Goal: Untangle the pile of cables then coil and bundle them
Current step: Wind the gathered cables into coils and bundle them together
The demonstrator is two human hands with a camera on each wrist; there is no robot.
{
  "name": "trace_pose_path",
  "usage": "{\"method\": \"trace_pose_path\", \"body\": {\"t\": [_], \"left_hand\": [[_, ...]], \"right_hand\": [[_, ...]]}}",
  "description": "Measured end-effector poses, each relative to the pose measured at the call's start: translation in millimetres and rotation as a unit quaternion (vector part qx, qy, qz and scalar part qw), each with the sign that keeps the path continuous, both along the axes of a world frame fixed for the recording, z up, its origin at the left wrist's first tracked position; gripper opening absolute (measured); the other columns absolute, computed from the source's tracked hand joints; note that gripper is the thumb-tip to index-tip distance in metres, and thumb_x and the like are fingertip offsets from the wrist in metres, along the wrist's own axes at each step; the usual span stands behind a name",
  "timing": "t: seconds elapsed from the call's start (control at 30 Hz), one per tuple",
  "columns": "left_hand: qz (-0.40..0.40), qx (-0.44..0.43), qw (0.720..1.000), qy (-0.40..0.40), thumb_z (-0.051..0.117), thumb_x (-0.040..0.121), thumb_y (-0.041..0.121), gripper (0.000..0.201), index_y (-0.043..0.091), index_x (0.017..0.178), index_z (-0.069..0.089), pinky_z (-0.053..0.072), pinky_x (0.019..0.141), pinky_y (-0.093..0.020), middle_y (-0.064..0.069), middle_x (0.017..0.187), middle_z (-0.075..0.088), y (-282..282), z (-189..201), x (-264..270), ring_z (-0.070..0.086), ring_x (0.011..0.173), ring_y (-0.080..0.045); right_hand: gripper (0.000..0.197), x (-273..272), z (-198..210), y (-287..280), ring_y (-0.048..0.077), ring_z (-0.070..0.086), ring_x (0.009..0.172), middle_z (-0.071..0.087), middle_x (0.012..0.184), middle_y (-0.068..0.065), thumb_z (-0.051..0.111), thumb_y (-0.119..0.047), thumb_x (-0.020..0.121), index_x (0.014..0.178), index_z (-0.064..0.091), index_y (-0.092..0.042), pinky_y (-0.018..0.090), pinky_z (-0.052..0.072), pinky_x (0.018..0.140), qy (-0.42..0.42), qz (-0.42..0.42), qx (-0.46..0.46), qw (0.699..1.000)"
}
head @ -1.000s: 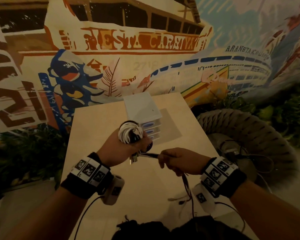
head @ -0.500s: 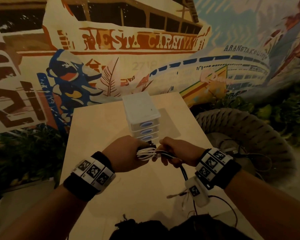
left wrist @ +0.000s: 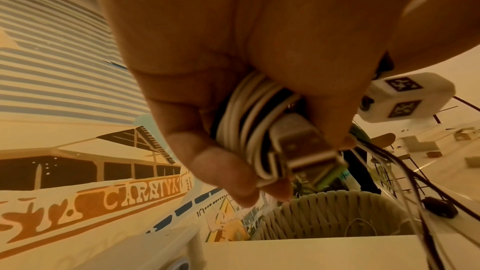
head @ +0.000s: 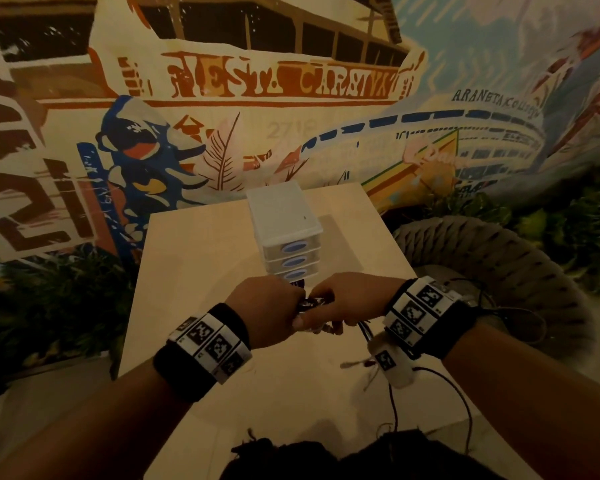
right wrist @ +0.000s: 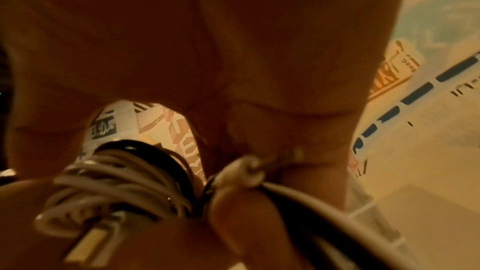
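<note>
My left hand [head: 272,306] grips a small coil of white and black cable [left wrist: 244,128] in its fist above the table, just in front of the drawer unit. A white USB plug [left wrist: 303,145] sticks out of the coil by the thumb. My right hand [head: 345,301] is pressed against the left and pinches the loose end of the cable [right wrist: 298,192] right beside the coil [right wrist: 124,180]. In the head view only a dark scrap of the coil [head: 310,303] shows between the two hands. Thin dark cable [head: 364,332] hangs from under the right hand.
A white three-drawer plastic unit [head: 284,220] stands on the pale table [head: 194,265] just beyond my hands. Loose thin cables [head: 368,367] lie on the table near my right wrist. A woven rope chair [head: 499,258] with more cables sits to the right. A mural wall is behind.
The coil stood up out of my left fist with the strand stretched to the right hand. The hands have since moved forward and come together, and the coil is now tucked between them.
</note>
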State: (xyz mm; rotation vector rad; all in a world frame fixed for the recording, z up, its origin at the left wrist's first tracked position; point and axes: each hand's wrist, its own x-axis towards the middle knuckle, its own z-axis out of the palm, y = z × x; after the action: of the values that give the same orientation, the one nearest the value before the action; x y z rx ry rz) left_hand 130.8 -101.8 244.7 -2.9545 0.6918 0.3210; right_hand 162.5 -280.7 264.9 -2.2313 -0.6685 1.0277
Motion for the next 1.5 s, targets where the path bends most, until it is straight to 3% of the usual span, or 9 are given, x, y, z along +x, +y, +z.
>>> {"method": "trace_pose_path", "body": {"t": [0.5, 0.6, 0.73, 0.87, 1.0, 1.2, 1.27, 1.37, 1.5], "left_hand": [[0.031, 0.105, 0.993, 0.044, 0.049, 0.093, 0.019, 0.017, 0.019, 0.079, 0.060, 0.045, 0.062, -0.030, 0.005, 0.063, 0.046, -22, -2, -9, 0.049, 0.059, -0.019], [0.029, 0.025, 0.999, 0.014, 0.054, 0.092, 0.033, 0.023, 0.025, 0.113, 0.061, 0.047, 0.064, -0.030, 0.006, 0.085, 0.063, -13, 2, -11, 0.063, 0.076, -0.021], [0.003, -0.149, 0.988, -0.032, 0.068, 0.082, 0.057, 0.087, 0.041, 0.154, 0.022, 0.055, 0.081, -0.032, 0.012, 0.133, 0.059, 12, 1, -9, 0.064, 0.108, -0.018], [0.086, -0.309, 0.947, 0.019, 0.065, 0.067, 0.084, 0.106, 0.058, 0.151, 0.006, 0.056, 0.086, -0.028, 0.020, 0.138, 0.050, 36, -1, -6, 0.059, 0.110, -0.005], [0.086, -0.433, 0.893, 0.091, 0.052, 0.067, 0.093, 0.076, 0.061, 0.134, 0.036, 0.057, 0.086, -0.026, 0.021, 0.130, 0.059, 38, -6, -6, 0.061, 0.109, 0.001], [-0.007, -0.627, 0.764, 0.149, 0.068, 0.085, 0.057, 0.025, 0.039, 0.102, 0.074, 0.051, 0.096, -0.024, 0.018, 0.111, 0.072, 3, 11, -9, 0.066, 0.107, -0.004], [-0.024, -0.653, 0.747, 0.124, 0.072, 0.090, 0.034, 0.005, 0.033, 0.088, 0.077, 0.053, 0.088, -0.022, 0.017, 0.097, 0.074, -2, 19, -11, 0.069, 0.096, -0.002], [-0.042, -0.648, 0.755, 0.093, 0.066, 0.089, -0.006, 0.024, 0.015, 0.086, 0.077, 0.056, 0.085, -0.029, 0.012, 0.096, 0.076, 0, 15, -8, 0.071, 0.098, -0.006], [-0.007, -0.679, 0.729, 0.089, 0.064, 0.092, -0.006, 0.020, 0.010, 0.094, 0.075, 0.059, 0.083, -0.041, -0.006, 0.095, 0.077, 7, 16, -3, 0.074, 0.093, -0.024]], "right_hand": [[0.037, -18, -25, 29, 0.018, 0.045, 0.057, 0.049, 0.063, 0.001, 0.060, -0.036, 0.093, 0.060, 0.050, -0.022, 0.026, 0.035, 0.055, -0.153, 0.052, -0.140, 0.977], [0.038, -17, -28, 24, 0.020, 0.045, 0.061, 0.048, 0.065, 0.002, 0.056, -0.038, 0.095, 0.063, 0.048, -0.021, 0.029, 0.035, 0.055, -0.144, 0.047, -0.104, 0.983], [0.030, -5, -28, 4, 0.017, 0.048, 0.053, 0.054, 0.064, 0.002, 0.059, -0.034, 0.094, 0.070, 0.053, -0.018, 0.028, 0.041, 0.055, -0.071, -0.013, -0.041, 0.997], [0.015, 1, -26, -17, 0.017, 0.047, 0.050, 0.052, 0.061, 0.001, 0.060, -0.020, 0.091, 0.079, 0.057, -0.011, 0.032, 0.042, 0.055, 0.052, -0.136, 0.123, 0.982], [0.012, -7, -15, -15, 0.018, 0.049, 0.053, 0.054, 0.062, 0.004, 0.059, -0.016, 0.092, 0.086, 0.059, -0.005, 0.030, 0.044, 0.055, 0.104, -0.169, 0.224, 0.954], [0.036, -25, 11, 5, 0.004, 0.052, 0.105, 0.049, 0.123, -0.005, 0.052, -0.016, 0.103, 0.138, 0.049, -0.011, 0.003, 0.043, 0.080, -0.011, -0.061, 0.165, 0.984], [0.036, -27, 15, 6, 0.010, 0.058, 0.109, 0.053, 0.132, 0.006, 0.051, -0.007, 0.102, 0.138, 0.048, -0.011, 0.011, 0.048, 0.087, -0.010, -0.049, 0.185, 0.981], [0.030, -27, 13, 6, 0.009, 0.070, 0.082, 0.070, 0.105, 0.003, 0.062, 0.000, 0.094, 0.122, 0.059, -0.011, 0.014, 0.056, 0.077, 0.029, -0.056, 0.234, 0.970], [0.015, -24, -10, 5, 0.006, 0.065, 0.063, 0.071, 0.072, -0.013, 0.068, -0.014, 0.094, 0.098, 0.062, -0.027, 0.023, 0.056, 0.067, 0.072, -0.022, 0.190, 0.979]]}}
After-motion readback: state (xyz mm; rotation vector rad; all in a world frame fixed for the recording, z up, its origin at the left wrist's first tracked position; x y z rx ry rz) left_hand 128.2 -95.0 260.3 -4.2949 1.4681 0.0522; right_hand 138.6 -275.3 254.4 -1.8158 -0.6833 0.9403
